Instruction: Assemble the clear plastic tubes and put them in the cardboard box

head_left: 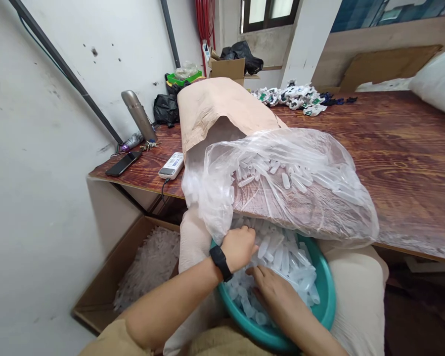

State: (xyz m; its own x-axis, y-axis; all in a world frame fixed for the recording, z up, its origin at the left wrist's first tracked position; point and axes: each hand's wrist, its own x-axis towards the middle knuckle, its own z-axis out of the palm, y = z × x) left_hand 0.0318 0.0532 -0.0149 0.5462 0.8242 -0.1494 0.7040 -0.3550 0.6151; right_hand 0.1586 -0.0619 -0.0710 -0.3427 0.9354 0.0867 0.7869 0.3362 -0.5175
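A teal plastic basin (pixel 328 291) sits between my knees, filled with small translucent plastic tubes (pixel 282 252). My left hand (pixel 239 247), with a black watch on its wrist, is over the left part of the basin. Its fingers are curled closed, and whatever they hold is hidden. Lower and to the right, my right hand (pixel 276 291) rests among the tubes, fingers stretched toward the left hand and apart, with their undersides hidden. Just above the hands, a clear plastic bag (pixel 304 207) with more such tubes inside lies over the table's front edge.
A brown paper sack (pixel 222 99) stands behind the bag on the wooden table (pixel 404 158). To the left lie a phone (pixel 124 163), a white device with a cable (pixel 171 165), and a metal flask (pixel 139 114). On the floor, a cardboard box (pixel 92 291) holds many clear pieces.
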